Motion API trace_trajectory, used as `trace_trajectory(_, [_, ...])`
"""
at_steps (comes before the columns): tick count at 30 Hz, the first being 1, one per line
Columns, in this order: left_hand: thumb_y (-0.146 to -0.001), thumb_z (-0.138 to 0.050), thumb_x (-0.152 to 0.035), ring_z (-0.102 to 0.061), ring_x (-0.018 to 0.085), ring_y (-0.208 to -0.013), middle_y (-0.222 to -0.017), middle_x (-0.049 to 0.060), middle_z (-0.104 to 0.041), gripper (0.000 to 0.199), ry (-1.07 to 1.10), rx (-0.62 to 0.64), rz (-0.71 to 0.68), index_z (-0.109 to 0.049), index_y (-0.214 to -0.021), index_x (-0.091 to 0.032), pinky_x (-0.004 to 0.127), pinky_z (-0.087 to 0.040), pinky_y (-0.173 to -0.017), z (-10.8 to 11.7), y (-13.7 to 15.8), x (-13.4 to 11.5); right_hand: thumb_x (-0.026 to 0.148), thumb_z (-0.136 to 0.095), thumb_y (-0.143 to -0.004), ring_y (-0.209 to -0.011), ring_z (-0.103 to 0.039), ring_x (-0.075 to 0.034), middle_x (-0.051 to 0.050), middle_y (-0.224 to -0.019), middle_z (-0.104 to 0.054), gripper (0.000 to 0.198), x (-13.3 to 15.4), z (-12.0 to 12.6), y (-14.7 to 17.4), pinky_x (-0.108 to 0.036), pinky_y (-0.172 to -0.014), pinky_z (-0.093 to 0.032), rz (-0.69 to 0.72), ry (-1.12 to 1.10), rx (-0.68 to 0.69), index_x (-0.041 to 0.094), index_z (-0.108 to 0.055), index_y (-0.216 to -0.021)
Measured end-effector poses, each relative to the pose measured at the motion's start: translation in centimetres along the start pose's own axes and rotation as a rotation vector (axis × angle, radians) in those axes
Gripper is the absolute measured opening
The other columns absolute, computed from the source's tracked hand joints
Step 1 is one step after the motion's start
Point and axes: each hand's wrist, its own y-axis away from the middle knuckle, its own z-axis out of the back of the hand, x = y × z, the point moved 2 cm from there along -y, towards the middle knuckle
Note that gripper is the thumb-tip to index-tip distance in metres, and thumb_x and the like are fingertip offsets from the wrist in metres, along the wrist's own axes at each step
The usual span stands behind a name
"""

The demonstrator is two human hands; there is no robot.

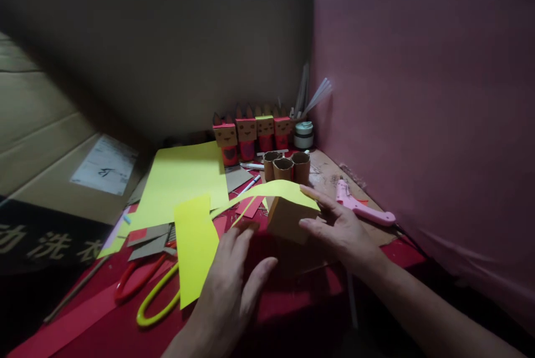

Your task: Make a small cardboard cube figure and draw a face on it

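Observation:
A small folded brown cardboard piece (290,219) stands in front of me with a curved yellow paper strip (276,187) lying over its top. My right hand (340,230) grips both at their right side, thumb on the cardboard and fingers on the paper. To the left, my left hand (238,271) is held low with thumb and fingers apart, its fingertips by a thin yellow sliver (244,212). Beside it lies a bright yellow paper piece (194,252), partly covering scissors with red and yellow handles (146,322).
Behind are several cardboard-faced figures (246,130), three open cardboard tubes (283,167) and a lidded jar (304,136). A large yellow sheet (179,179) lies back left. A pink glue gun (363,208) rests right, near the pink wall (418,96). A cardboard box (50,140) stands left.

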Motion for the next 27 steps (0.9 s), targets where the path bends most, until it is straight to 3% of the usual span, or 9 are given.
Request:
trace_trajectory(3, [-0.094, -0.058, -0.053, -0.053, 0.038, -0.135, -0.142, 0.020, -0.059, 0.059, 0.293, 0.038, 0.244, -0.051, -0.142, -0.019, 0.059, -0.045, -0.110, -0.7, -1.0, 0.4, 0.035, -0.075, -0.083, -0.100, -0.073, -0.026, -0.011, -0.114, -0.071, 0.074, 0.1, -0.7, 0.3, -0.044, -0.086, -0.064, 0.159, 0.121, -0.051, 0.025, -0.048, -0.151])
trace_trajectory(7, [-0.091, -0.063, -0.052, -0.063, 0.034, -0.125, -0.128, 0.015, -0.071, 0.054, 0.948, 0.084, 0.521, -0.061, -0.133, -0.019, 0.049, -0.050, -0.107, -1.8, -2.7, -0.9, 0.021, -0.071, -0.086, -0.119, -0.065, -0.030, -0.013, -0.138, -0.059, 0.089, 0.6, -2.4, 1.4, -0.045, -0.093, -0.062, 0.582, 0.489, -0.140, 0.034, -0.025, -0.161])
trace_trajectory(10, [-0.090, -0.068, -0.041, -0.061, 0.032, -0.129, -0.130, 0.013, -0.071, 0.050, 1.331, -0.092, 0.539, -0.063, -0.132, -0.016, 0.041, -0.049, -0.108, -2.1, -3.8, -2.3, 0.015, -0.067, -0.089, -0.119, -0.063, -0.034, -0.017, -0.133, -0.059, 0.095, 0.4, -3.7, 2.2, -0.052, -0.093, -0.061, 0.794, 0.706, -0.217, 0.032, -0.012, -0.164])
trace_trajectory(13, [-0.079, -0.081, -0.033, -0.070, 0.029, -0.115, -0.117, 0.010, -0.077, 0.055, 1.432, -0.303, 0.603, -0.066, -0.128, -0.015, 0.037, -0.054, -0.101, -2.2, -4.2, -3.2, 0.009, -0.062, -0.088, -0.120, -0.061, -0.037, -0.019, -0.134, -0.057, 0.100, -0.1, -4.3, 3.1, -0.058, -0.094, -0.059, 0.847, 0.792, -0.173, 0.031, -0.002, -0.164])
trace_trajectory(15, [-0.071, -0.087, -0.031, -0.075, 0.029, -0.102, -0.104, 0.008, -0.080, 0.059, 1.470, -0.402, 0.680, -0.069, -0.125, -0.015, 0.036, -0.058, -0.093, -2.3, -4.1, -3.3, 0.011, -0.064, -0.087, -0.127, -0.058, -0.037, -0.018, -0.143, -0.051, 0.102, -0.3, -4.3, 3.6, -0.057, -0.097, -0.058, 0.774, 0.683, -0.040, 0.034, 0.000, -0.163])
trace_trajectory(18, [-0.068, -0.089, -0.030, -0.077, 0.026, -0.090, -0.094, 0.006, -0.081, 0.055, 1.519, -0.461, 0.711, -0.073, -0.118, -0.014, 0.032, -0.061, -0.083, -2.6, -3.7, -3.2, 0.024, -0.068, -0.088, -0.132, -0.057, -0.033, -0.015, -0.155, -0.040, 0.098, -0.2, -4.0, 3.7, -0.049, -0.097, -0.060, 0.508, 0.264, 0.066, 0.038, -0.004, -0.161])
trace_trajectory(20, [-0.071, -0.087, -0.029, -0.077, 0.024, -0.090, -0.097, 0.006, -0.081, 0.048, 1.494, -0.432, 0.677, -0.074, -0.116, -0.015, 0.029, -0.061, -0.080, -2.8, -3.3, -3.0, 0.031, -0.072, -0.086, -0.126, -0.063, -0.031, -0.017, -0.155, -0.039, 0.097, -0.2, -3.9, 3.2, -0.046, -0.095, -0.061, 0.284, 0.017, 0.018, 0.035, -0.009, -0.160])
trace_trajectory(23, [-0.077, -0.083, -0.029, -0.076, 0.025, -0.094, -0.101, 0.007, -0.081, 0.038, 1.416, -0.341, 0.619, -0.075, -0.112, -0.016, 0.031, -0.062, -0.083, -2.8, -2.9, -3.3, 0.037, -0.081, -0.076, -0.121, -0.067, -0.032, -0.020, -0.146, -0.050, 0.103, -0.1, -4.2, 2.3, -0.047, -0.099, -0.058, -0.010, -0.179, -0.036, 0.024, -0.020, -0.157])
trace_trajectory(27, [-0.071, -0.086, -0.024, -0.077, 0.027, -0.091, -0.095, 0.007, -0.082, 0.025, 1.370, -0.327, 0.607, -0.080, -0.093, -0.015, 0.032, -0.062, -0.082, -2.4, -2.9, -4.1, 0.034, -0.088, -0.066, -0.121, -0.067, -0.033, -0.016, -0.136, -0.063, 0.093, 0.2, -4.9, 1.8, -0.047, -0.105, -0.053, -0.129, -0.384, -0.097, 0.021, -0.039, -0.144])
